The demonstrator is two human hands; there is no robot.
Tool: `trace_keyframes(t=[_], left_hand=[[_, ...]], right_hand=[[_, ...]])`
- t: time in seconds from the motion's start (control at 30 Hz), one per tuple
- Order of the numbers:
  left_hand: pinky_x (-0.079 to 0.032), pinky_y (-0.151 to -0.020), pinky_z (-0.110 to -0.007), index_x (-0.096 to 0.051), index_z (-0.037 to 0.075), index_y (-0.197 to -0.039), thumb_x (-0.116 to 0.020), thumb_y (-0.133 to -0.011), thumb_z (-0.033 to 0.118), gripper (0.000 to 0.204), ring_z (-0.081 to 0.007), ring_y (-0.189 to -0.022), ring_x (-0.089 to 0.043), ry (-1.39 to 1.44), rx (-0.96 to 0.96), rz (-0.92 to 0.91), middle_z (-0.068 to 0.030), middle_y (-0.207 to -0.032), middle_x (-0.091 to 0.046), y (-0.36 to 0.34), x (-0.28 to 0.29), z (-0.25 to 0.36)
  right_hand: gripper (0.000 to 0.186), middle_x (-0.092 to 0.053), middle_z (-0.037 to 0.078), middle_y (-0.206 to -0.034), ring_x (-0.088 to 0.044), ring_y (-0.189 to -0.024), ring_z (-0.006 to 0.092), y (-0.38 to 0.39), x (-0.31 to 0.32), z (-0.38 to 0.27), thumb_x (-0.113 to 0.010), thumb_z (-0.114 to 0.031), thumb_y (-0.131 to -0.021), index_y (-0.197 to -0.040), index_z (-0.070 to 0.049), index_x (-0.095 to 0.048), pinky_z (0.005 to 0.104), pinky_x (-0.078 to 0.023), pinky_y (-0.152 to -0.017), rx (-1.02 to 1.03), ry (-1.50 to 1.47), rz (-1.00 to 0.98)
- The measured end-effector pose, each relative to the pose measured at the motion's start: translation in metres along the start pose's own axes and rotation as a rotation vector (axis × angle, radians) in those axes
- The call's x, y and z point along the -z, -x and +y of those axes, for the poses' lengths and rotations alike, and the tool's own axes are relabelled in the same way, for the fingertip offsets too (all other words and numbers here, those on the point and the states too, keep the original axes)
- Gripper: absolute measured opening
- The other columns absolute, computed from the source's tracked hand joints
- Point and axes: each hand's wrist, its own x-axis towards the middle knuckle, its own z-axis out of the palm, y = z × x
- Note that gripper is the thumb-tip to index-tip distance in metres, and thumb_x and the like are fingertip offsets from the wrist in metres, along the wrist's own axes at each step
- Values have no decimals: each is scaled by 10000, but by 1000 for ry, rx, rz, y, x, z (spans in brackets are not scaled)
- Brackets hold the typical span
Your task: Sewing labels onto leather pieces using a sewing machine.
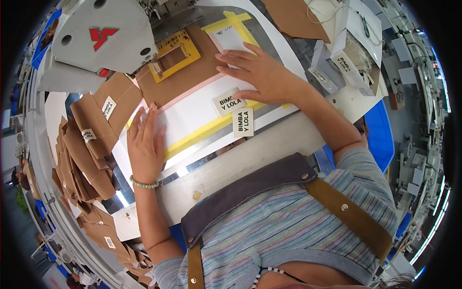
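A flat brown panel [202, 74] lies on a white sheet marked with pink and yellow tape. A yellow rectangular clamp frame [174, 71] of the sewing machine rests on it. My left hand [146, 149] lies at the panel's near left corner, fingers stretched out and fingertips by its edge. At the panel's right edge, my right hand [264, 77] has its fingers spread, fingertips on or beside the panel. Its thumb touches a cream printed label [221, 104]. A second cream label [243, 123] lies just nearer to me. Neither hand grips anything.
The grey sewing machine head [106, 43] stands at the upper left. Labelled brown pieces [84, 164] are heaped along the left. At the right are a white box [341, 60] of labels, a smaller box [327, 72] and a blue bin [382, 137]. Another brown piece [301, 19] lies at the back.
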Motion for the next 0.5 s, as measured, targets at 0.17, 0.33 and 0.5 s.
trace_keyframes(t=[0.17, 0.33, 0.5], left_hand=[[-457, -1185, -496, -600, 73, -1528, -702, -988, 63, 550, -397, -1432, -570, -10, -49, 47, -86, -1503, -678, -3, 1, -6], [-445, -1199, -482, -606, 61, -1524, -643, -1044, 103, 483, -373, -1449, -561, -26, -57, 24, -84, -1533, -657, -4, -4, -10], [-443, -1202, -479, -606, 63, -1525, -638, -1052, 113, 476, -365, -1452, -563, -23, -60, 30, -69, -1536, -658, 0, -4, -10]], right_hand=[[696, -418, 82, -1721, -336, -1612, 268, -5, -8, 4, -527, -583, -1089, -1608, -120, -513, 535, -209, -1347, 23, 22, 80], [612, -480, 87, -1685, -377, -1589, 261, -2, -16, 9, -549, -552, -1097, -1542, -137, -609, 492, -269, -1327, 19, 40, 161], [407, -618, 60, -1499, -563, -1383, 273, 1, 23, -2, -709, -302, -1024, -1386, -116, -720, 456, -458, -1160, 175, -200, 201]])
